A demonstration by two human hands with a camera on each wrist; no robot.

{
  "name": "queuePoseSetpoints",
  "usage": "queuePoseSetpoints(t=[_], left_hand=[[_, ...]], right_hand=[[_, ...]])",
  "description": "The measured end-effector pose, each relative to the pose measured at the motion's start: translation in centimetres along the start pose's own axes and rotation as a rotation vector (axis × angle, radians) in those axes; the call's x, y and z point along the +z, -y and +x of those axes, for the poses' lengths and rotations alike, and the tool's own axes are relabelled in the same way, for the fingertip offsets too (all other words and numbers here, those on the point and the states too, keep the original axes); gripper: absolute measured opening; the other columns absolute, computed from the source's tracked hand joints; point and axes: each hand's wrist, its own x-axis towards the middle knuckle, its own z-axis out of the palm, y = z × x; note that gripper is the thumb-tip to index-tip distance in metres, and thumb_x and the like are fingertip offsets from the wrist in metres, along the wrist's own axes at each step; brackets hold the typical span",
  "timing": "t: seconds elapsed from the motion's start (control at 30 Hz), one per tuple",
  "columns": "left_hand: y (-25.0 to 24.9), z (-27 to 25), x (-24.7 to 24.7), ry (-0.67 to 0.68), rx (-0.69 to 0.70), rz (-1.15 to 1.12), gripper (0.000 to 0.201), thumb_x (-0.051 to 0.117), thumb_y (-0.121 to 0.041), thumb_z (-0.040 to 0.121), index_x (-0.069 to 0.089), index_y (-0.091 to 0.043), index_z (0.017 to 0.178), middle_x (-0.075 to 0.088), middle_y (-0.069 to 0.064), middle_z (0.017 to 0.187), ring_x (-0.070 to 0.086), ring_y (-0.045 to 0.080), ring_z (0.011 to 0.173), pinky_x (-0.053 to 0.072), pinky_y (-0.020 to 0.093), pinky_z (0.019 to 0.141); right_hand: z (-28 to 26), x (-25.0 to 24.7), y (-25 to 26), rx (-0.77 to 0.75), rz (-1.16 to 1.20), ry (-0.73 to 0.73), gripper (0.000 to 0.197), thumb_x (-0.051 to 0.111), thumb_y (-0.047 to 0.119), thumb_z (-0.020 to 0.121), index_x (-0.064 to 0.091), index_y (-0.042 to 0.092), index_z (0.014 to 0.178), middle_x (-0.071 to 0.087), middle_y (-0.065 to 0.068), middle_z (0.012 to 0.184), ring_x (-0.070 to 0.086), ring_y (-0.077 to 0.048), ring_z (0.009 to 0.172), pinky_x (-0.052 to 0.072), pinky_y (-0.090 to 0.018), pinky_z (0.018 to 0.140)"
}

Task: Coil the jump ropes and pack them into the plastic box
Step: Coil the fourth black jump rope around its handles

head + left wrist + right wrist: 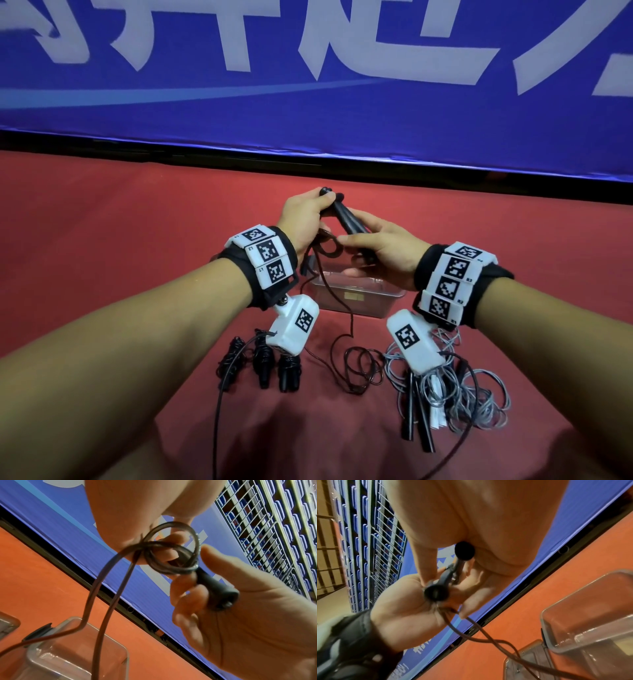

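Both hands hold one black jump rope above the clear plastic box (390, 294). My left hand (306, 214) grips the far end of the two black handles (347, 219), which lie together. My right hand (378, 248) curls round their near end. A few small loops of brown-black rope (171, 555) hang round my left fingers (171, 539), close to the handle (217, 588) in my right hand (240, 622). The remaining rope (342, 329) trails over the box to a loose pile (363, 370) on the red floor. Both end caps (436, 593) show in the right wrist view.
Three coiled black ropes (260, 359) lie at the near left of the box. A tangle of grey ropes (472, 394) with black handles lies at the near right. A blue banner (308, 85) stands behind the box. A clear lid (530, 660) lies beside the box (590, 615).
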Motion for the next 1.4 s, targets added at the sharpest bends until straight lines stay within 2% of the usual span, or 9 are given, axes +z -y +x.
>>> queuePoseSetpoints(t=[0.37,0.53,0.6,0.67,0.8,0.93,1.0,1.17,1.4], left_hand=[[-0.5,-0.8,0.4,0.121,-0.183,-0.031,0.05,0.05,-0.035,0.105,0.038,-0.036,0.154,0.061,0.015,0.135,0.065,0.018,0.054,0.049,0.024,0.042],[-0.5,-0.7,0.9,0.069,-0.103,0.024,0.025,0.048,-0.026,0.107,0.059,-0.011,0.125,0.07,0.031,0.109,0.063,0.021,0.043,0.045,0.023,0.036],[0.2,-0.3,0.7,0.006,-0.061,0.085,0.032,0.053,-0.028,0.105,0.055,-0.011,0.132,0.072,0.027,0.098,0.061,0.018,0.039,0.045,0.023,0.038],[0.7,0.0,0.7,-0.053,-0.006,0.129,0.04,0.06,-0.032,0.101,0.055,-0.012,0.135,0.074,0.02,0.097,0.072,0.022,0.057,0.044,0.023,0.038],[0.8,-0.1,0.9,-0.119,0.071,0.183,0.03,0.06,-0.033,0.101,0.064,-0.014,0.123,0.071,0.007,0.091,0.067,0.012,0.052,0.042,0.022,0.038],[0.2,-0.1,0.5,-0.134,0.018,0.072,0.028,0.056,-0.022,0.104,0.066,-0.004,0.123,0.062,0.003,0.078,0.051,0.002,0.035,0.036,0.016,0.037],[-0.1,-0.2,0.4,-0.115,0.014,0.054,0.028,0.055,-0.018,0.104,0.066,0.0,0.122,0.062,0.005,0.079,0.052,0.0,0.036,0.035,0.015,0.037],[-0.4,-0.6,0.3,-0.053,0.024,0.057,0.023,0.054,-0.016,0.104,0.067,-0.005,0.12,0.065,0.011,0.084,0.041,0.002,0.032,0.033,0.015,0.037],[-0.8,-1.0,0.7,0.08,0.019,0.019,0.02,0.053,-0.018,0.105,0.066,-0.011,0.118,0.069,0.005,0.082,0.052,0.009,0.047,0.036,0.015,0.04]], right_hand=[[0.3,-0.6,0.0,-0.187,-0.08,-0.161,0.046,0.064,0.015,0.096,0.058,0.032,0.138,0.043,0.007,0.053,0.034,-0.01,0.043,0.03,-0.02,0.038],[-0.3,-0.5,0.8,-0.298,-0.294,-0.264,0.053,0.063,0.005,0.096,0.052,0.03,0.141,0.059,0.02,0.051,0.046,-0.006,0.044,0.037,-0.016,0.042],[-0.4,-0.5,0.8,-0.342,-0.466,-0.32,0.055,0.066,0.01,0.095,0.05,0.034,0.142,0.07,0.024,0.071,0.064,0.003,0.062,0.052,-0.015,0.061],[-0.2,-0.9,0.5,-0.382,-0.88,-0.416,0.059,0.07,0.029,0.092,0.047,0.048,0.143,0.075,0.016,0.105,0.071,-0.009,0.097,0.056,-0.031,0.087],[0.0,-0.3,0.2,-0.459,-1.238,-0.51,0.065,0.062,0.039,0.093,0.028,0.065,0.143,0.075,0.004,0.108,0.067,-0.031,0.098,0.055,-0.038,0.08],[0.4,-0.2,0.2,-0.461,-1.034,-0.429,0.064,0.068,0.032,0.09,0.041,0.053,0.144,0.074,0.01,0.112,0.07,-0.015,0.098,0.054,-0.031,0.086],[0.6,-0.2,0.0,-0.39,-0.737,-0.327,0.058,0.069,0.024,0.091,0.051,0.042,0.143,0.072,0.012,0.091,0.065,-0.001,0.069,0.052,-0.025,0.069],[-0.4,-0.2,1.3,-0.042,0.031,-0.08,0.043,0.053,0.02,0.099,0.054,0.032,0.141,0.065,-0.006,0.07,0.049,-0.012,0.046,0.043,-0.022,0.045],[-0.7,-1.6,1.7,-0.022,0.119,0.083,0.049,0.05,0.015,0.099,0.051,0.038,0.142,0.052,-0.002,0.062,0.038,-0.007,0.039,0.032,-0.016,0.036]])
